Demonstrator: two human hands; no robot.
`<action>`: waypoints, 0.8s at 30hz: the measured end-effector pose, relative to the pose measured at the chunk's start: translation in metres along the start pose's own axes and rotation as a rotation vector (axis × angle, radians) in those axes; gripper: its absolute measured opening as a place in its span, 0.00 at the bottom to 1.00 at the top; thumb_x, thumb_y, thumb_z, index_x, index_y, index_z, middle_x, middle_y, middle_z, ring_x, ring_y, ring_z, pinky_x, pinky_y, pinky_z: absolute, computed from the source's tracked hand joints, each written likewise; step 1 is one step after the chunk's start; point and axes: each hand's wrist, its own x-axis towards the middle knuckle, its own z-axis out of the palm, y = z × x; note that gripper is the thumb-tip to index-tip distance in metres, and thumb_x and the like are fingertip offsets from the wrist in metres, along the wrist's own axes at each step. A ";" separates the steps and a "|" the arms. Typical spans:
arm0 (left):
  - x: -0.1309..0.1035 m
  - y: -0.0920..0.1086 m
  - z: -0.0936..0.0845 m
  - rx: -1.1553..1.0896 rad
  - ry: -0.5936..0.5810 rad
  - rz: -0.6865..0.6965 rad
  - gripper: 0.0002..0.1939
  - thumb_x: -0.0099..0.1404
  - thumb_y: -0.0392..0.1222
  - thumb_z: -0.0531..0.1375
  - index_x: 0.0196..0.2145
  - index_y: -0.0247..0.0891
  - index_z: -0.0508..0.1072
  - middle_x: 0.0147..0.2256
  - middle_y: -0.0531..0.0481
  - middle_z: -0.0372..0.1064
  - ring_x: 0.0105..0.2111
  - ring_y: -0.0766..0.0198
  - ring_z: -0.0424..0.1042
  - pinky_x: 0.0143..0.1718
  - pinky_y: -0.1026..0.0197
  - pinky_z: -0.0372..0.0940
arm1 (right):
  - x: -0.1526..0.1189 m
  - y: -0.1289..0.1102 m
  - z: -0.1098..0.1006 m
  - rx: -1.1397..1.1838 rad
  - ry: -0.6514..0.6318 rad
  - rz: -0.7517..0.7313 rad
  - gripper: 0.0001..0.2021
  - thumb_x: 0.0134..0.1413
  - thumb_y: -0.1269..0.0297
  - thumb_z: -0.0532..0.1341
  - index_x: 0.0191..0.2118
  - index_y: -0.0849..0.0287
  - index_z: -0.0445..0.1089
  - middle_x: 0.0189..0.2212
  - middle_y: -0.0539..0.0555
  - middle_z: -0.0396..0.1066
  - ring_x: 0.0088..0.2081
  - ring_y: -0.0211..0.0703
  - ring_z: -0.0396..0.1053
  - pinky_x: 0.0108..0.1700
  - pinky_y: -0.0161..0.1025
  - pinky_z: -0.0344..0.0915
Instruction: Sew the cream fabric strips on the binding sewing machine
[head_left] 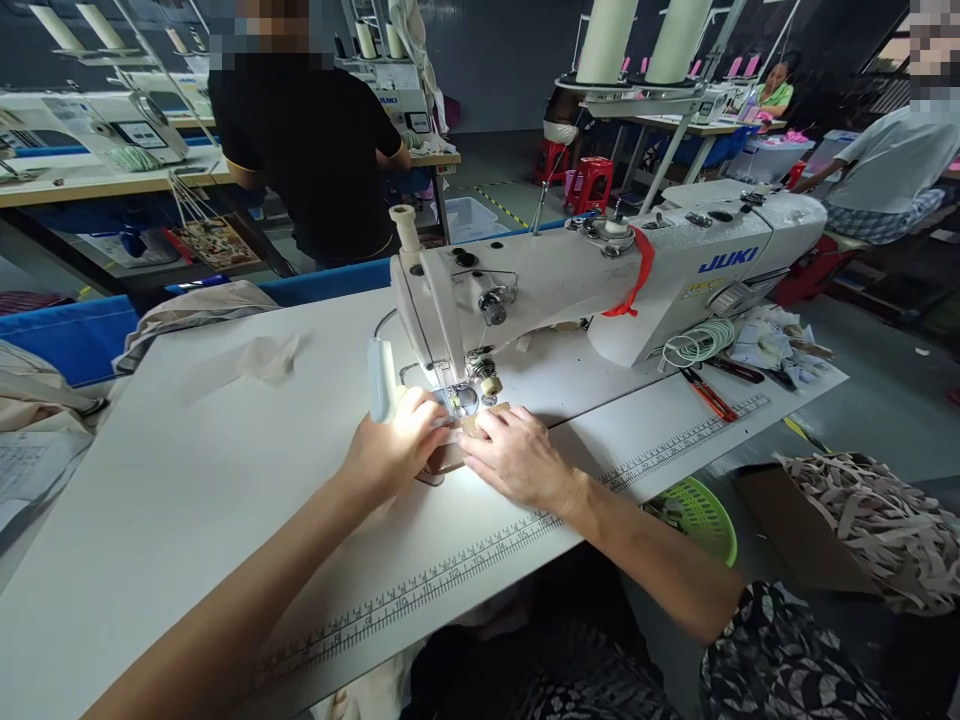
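Observation:
A white sewing machine (540,275) stands on the table, its lamp lighting the needle area and presser foot (459,400). My left hand (397,440) is just left of the foot, its fingers closed and bent down at the bright spot; what they grip is hidden. On the other side my right hand (521,460) pinches a small tan piece of fabric (474,424) close to the foot. The fingertips of both hands nearly meet in front of the needle. Below them, a brownish plate (444,460) shows in the table top.
A ruler strip (450,570) runs along the table's front edge. Orange-handled snips (709,395), a coil of pale cord (701,342) and scraps (780,335) lie right. Sheer fabric (270,360) lies left. Below stand a green basket (701,520) and a box of strips (877,520). Other people sit nearby.

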 end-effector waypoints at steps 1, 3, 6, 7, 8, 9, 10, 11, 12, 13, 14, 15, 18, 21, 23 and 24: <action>-0.004 0.005 -0.001 0.086 0.040 0.123 0.14 0.71 0.39 0.50 0.38 0.37 0.75 0.43 0.41 0.73 0.44 0.53 0.72 0.41 0.53 0.71 | 0.000 0.000 0.000 -0.002 -0.001 -0.001 0.11 0.68 0.62 0.57 0.43 0.59 0.75 0.37 0.56 0.70 0.36 0.46 0.62 0.39 0.44 0.54; -0.014 0.014 0.001 0.207 0.101 0.326 0.16 0.72 0.34 0.47 0.42 0.34 0.75 0.45 0.39 0.73 0.47 0.52 0.71 0.47 0.48 0.71 | 0.000 0.000 0.000 -0.003 -0.003 -0.003 0.10 0.67 0.61 0.58 0.43 0.59 0.75 0.38 0.57 0.70 0.37 0.48 0.63 0.39 0.44 0.55; -0.029 0.021 0.011 0.283 0.141 0.411 0.17 0.71 0.30 0.48 0.49 0.30 0.73 0.47 0.37 0.73 0.48 0.52 0.71 0.49 0.48 0.72 | 0.000 0.000 -0.001 0.001 -0.001 -0.001 0.11 0.68 0.61 0.57 0.44 0.60 0.75 0.38 0.57 0.70 0.37 0.48 0.63 0.39 0.45 0.55; -0.034 0.021 0.014 0.292 0.146 0.400 0.17 0.71 0.30 0.48 0.51 0.29 0.72 0.47 0.37 0.72 0.48 0.52 0.72 0.48 0.49 0.73 | -0.001 0.000 -0.001 0.004 0.000 0.000 0.11 0.68 0.61 0.56 0.43 0.60 0.75 0.38 0.57 0.70 0.37 0.48 0.63 0.39 0.45 0.56; -0.037 0.021 0.017 0.295 0.146 0.388 0.17 0.71 0.31 0.48 0.52 0.28 0.71 0.47 0.37 0.73 0.47 0.52 0.72 0.47 0.49 0.74 | -0.001 0.000 -0.002 0.008 0.002 0.000 0.12 0.69 0.61 0.56 0.44 0.60 0.75 0.37 0.57 0.70 0.37 0.48 0.63 0.39 0.45 0.56; -0.040 0.021 0.019 0.293 0.142 0.379 0.17 0.71 0.32 0.48 0.52 0.28 0.71 0.47 0.37 0.72 0.47 0.52 0.72 0.47 0.50 0.74 | -0.001 -0.001 -0.002 0.011 0.005 0.000 0.12 0.69 0.61 0.55 0.44 0.59 0.75 0.37 0.57 0.70 0.36 0.48 0.63 0.39 0.44 0.56; -0.042 0.021 0.021 0.289 0.137 0.372 0.17 0.71 0.32 0.48 0.52 0.26 0.71 0.47 0.36 0.72 0.47 0.52 0.72 0.47 0.50 0.74 | 0.000 -0.001 -0.003 0.015 0.008 -0.001 0.12 0.69 0.62 0.55 0.43 0.59 0.75 0.37 0.56 0.70 0.36 0.48 0.63 0.38 0.44 0.56; -0.042 0.021 0.022 0.286 0.135 0.370 0.17 0.72 0.32 0.48 0.52 0.25 0.71 0.47 0.36 0.72 0.47 0.52 0.71 0.48 0.50 0.74 | 0.000 0.000 -0.002 0.020 0.011 0.001 0.11 0.69 0.62 0.55 0.43 0.59 0.75 0.36 0.56 0.70 0.36 0.47 0.63 0.38 0.44 0.56; -0.042 0.021 0.022 0.287 0.129 0.369 0.17 0.72 0.33 0.48 0.52 0.24 0.71 0.47 0.35 0.72 0.48 0.51 0.71 0.49 0.51 0.73 | 0.000 0.001 -0.002 0.025 0.016 0.006 0.11 0.69 0.62 0.56 0.44 0.59 0.75 0.36 0.55 0.70 0.35 0.46 0.63 0.38 0.43 0.56; -0.041 0.021 0.022 0.295 0.125 0.368 0.18 0.72 0.33 0.48 0.52 0.23 0.71 0.46 0.35 0.72 0.48 0.51 0.70 0.50 0.51 0.73 | 0.001 0.003 -0.001 0.029 0.023 0.017 0.11 0.69 0.63 0.56 0.44 0.59 0.75 0.35 0.54 0.70 0.34 0.45 0.64 0.37 0.42 0.56; -0.039 0.022 0.022 0.312 0.122 0.367 0.18 0.72 0.33 0.47 0.51 0.22 0.71 0.46 0.34 0.72 0.48 0.51 0.70 0.50 0.51 0.73 | 0.001 0.005 0.001 0.032 0.032 0.032 0.11 0.69 0.65 0.56 0.44 0.60 0.75 0.34 0.54 0.70 0.34 0.44 0.64 0.37 0.42 0.56; -0.036 0.022 0.022 0.336 0.120 0.368 0.19 0.72 0.33 0.47 0.51 0.22 0.72 0.45 0.34 0.72 0.48 0.51 0.70 0.50 0.51 0.73 | 0.002 0.008 0.002 0.033 0.045 0.053 0.11 0.69 0.66 0.56 0.44 0.60 0.75 0.34 0.54 0.70 0.33 0.44 0.64 0.37 0.42 0.56; -0.027 0.021 0.024 0.407 0.138 0.357 0.19 0.72 0.34 0.47 0.49 0.21 0.73 0.44 0.33 0.72 0.45 0.51 0.71 0.48 0.52 0.73 | 0.002 0.017 0.006 0.034 0.088 0.114 0.12 0.69 0.70 0.54 0.45 0.61 0.75 0.33 0.55 0.71 0.32 0.45 0.65 0.39 0.43 0.56; -0.018 0.018 0.027 0.415 0.159 0.321 0.18 0.72 0.34 0.47 0.47 0.23 0.74 0.42 0.34 0.72 0.43 0.51 0.71 0.45 0.52 0.73 | 0.000 0.024 0.008 0.041 0.111 0.135 0.13 0.68 0.71 0.53 0.46 0.61 0.75 0.35 0.56 0.72 0.34 0.46 0.67 0.40 0.44 0.56; -0.015 0.017 0.028 0.412 0.151 0.299 0.17 0.72 0.35 0.47 0.46 0.27 0.74 0.42 0.36 0.72 0.42 0.52 0.70 0.43 0.52 0.74 | -0.002 0.026 0.007 0.048 0.111 0.134 0.13 0.68 0.72 0.53 0.46 0.61 0.75 0.35 0.56 0.72 0.34 0.46 0.67 0.40 0.43 0.56; -0.013 0.016 0.029 0.410 0.144 0.293 0.17 0.72 0.35 0.47 0.45 0.28 0.74 0.42 0.36 0.72 0.41 0.52 0.70 0.43 0.52 0.73 | -0.002 0.027 0.007 0.051 0.109 0.133 0.13 0.67 0.72 0.53 0.46 0.60 0.75 0.35 0.56 0.72 0.34 0.46 0.67 0.40 0.43 0.56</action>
